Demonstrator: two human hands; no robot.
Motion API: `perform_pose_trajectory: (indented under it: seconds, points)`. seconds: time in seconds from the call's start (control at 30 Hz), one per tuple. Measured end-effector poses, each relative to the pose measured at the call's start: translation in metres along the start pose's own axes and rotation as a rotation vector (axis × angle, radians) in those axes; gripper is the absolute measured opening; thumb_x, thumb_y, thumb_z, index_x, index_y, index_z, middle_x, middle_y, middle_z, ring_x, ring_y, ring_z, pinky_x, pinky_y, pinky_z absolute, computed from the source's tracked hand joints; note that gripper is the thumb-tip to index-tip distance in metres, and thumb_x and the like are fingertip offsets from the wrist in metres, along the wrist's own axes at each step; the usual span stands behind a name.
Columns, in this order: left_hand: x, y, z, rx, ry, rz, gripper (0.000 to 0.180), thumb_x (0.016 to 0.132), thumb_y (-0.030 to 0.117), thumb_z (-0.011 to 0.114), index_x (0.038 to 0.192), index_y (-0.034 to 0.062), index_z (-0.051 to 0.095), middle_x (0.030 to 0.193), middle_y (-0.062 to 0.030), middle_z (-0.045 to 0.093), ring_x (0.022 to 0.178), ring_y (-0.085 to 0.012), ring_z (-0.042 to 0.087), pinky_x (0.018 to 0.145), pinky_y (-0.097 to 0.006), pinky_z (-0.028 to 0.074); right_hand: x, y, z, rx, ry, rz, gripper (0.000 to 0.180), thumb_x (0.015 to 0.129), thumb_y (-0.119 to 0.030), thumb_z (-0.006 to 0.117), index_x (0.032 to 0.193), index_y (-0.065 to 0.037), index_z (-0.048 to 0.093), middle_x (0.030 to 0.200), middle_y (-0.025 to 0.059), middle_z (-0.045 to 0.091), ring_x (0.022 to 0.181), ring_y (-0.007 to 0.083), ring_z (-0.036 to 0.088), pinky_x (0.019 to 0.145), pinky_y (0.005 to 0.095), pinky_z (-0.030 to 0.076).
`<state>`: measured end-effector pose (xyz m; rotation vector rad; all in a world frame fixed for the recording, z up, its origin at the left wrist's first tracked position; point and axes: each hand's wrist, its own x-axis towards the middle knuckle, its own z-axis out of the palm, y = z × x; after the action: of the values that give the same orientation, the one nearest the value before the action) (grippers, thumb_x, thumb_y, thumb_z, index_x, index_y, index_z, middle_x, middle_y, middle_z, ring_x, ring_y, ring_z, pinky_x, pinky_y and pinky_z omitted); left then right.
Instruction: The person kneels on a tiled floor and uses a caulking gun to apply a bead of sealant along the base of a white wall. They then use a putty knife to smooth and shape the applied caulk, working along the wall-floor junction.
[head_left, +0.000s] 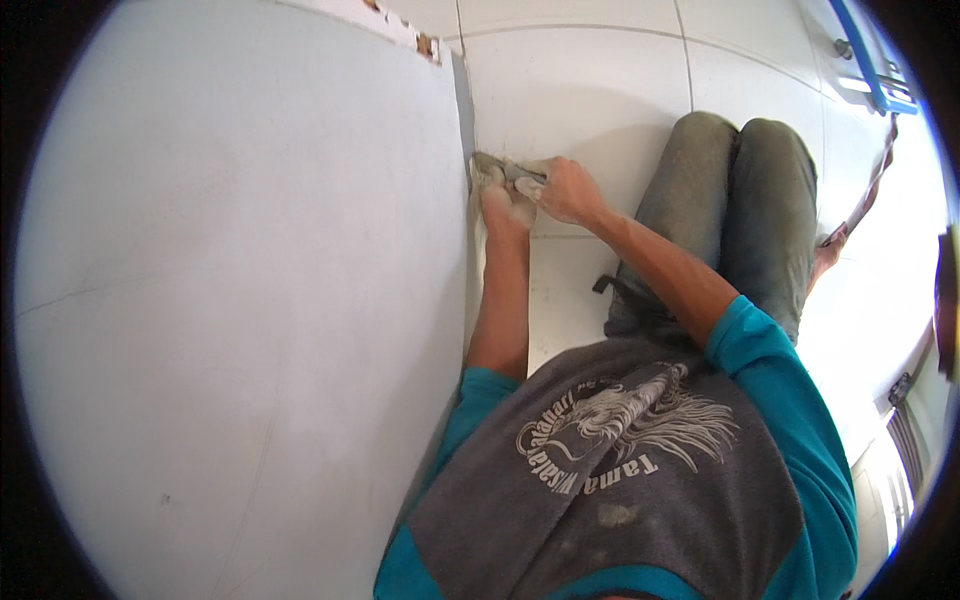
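A pale wall [250, 260] fills the left side, its foot meeting a floor of white tiles [590, 85]. Nearest is the person's dark printed shirt [650, 510] with teal sleeves; beyond it, to the right, the grey-green trousers [690, 190] show bent knees.

Farther along the wall's foot, the two hands meet. The right hand [572, 192] is closed on a flat grey tool [524, 174], which lies between the hands, just right of the wall. The left hand [507, 208] is beside the wall, its fingers bent and coated in paste [487, 162]; whether it grips anything cannot be told. The step in hand appears to be working paste with the tool close to the joint of wall and floor; the next move probably calls for a steady right grip and the left fingers kept clear of the edge.

Farther off are the wall's chipped end [428, 48] and, at far right, a blue frame [892, 104], cut off by the dark rim. The tool's tip is lost among fingers and paste, and glare washes out the right side.
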<state>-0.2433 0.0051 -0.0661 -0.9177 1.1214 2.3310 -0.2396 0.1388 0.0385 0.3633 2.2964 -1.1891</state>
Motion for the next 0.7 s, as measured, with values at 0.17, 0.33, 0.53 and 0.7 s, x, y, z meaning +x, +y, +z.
perform_pose_trajectory:
  seconds: [0.17, 0.33, 0.53, 0.7]
  points:
    - [-0.026, -0.042, -0.036, 0.687, 0.252, 0.412, 0.053, 0.111, 0.032, 0.051, 0.149, -0.0046, 0.048, 0.148, -0.0245, 0.055, 0.136, -0.0383, 0.053, 0.120, -0.048, 0.035, -0.018, 0.015, -0.029, 0.200, 0.134, -0.213, 0.044, 0.102, -0.031, 0.062, 0.138, -0.006, 0.069, 0.085, 0.0103, 0.070, 0.075, 0.0249, 0.064, 0.071, 0.0400, 0.051]
    - [-0.100, -0.093, -0.075, 1.489, 0.176, 0.891, 0.056, 0.105, 0.033, 0.059, 0.148, -0.0013, 0.049, 0.155, -0.0235, 0.048, 0.149, -0.0412, 0.039, 0.123, -0.060, 0.026, -0.074, 0.009, -0.086, 0.457, 0.080, -0.022, 0.043, 0.105, -0.028, 0.060, 0.139, -0.002, 0.069, 0.071, -0.0052, 0.049, 0.058, 0.0052, 0.042, 0.052, 0.0261, 0.033]
    - [-0.122, -0.102, -0.084, 1.665, 0.119, 0.952, 0.052, 0.103, 0.034, 0.060, 0.146, 0.0063, 0.052, 0.158, -0.0159, 0.046, 0.152, -0.0378, 0.035, 0.126, -0.058, 0.024, -0.120, -0.006, -0.113, 0.613, 0.134, 0.008, 0.040, 0.106, -0.028, 0.061, 0.136, -0.003, 0.071, 0.072, -0.0072, 0.051, 0.058, 0.0053, 0.041, 0.052, 0.0255, 0.032]
    - [-0.121, -0.096, -0.080, 1.712, 0.096, 0.931, 0.054, 0.102, 0.037, 0.061, 0.145, 0.0062, 0.052, 0.159, -0.0168, 0.045, 0.153, -0.0378, 0.033, 0.126, -0.058, 0.022, -0.163, -0.025, -0.122, 0.689, 0.293, -0.086, 0.039, 0.106, -0.025, 0.059, 0.135, -0.002, 0.071, 0.071, -0.0075, 0.047, 0.058, 0.0048, 0.039, 0.051, 0.0244, 0.031]
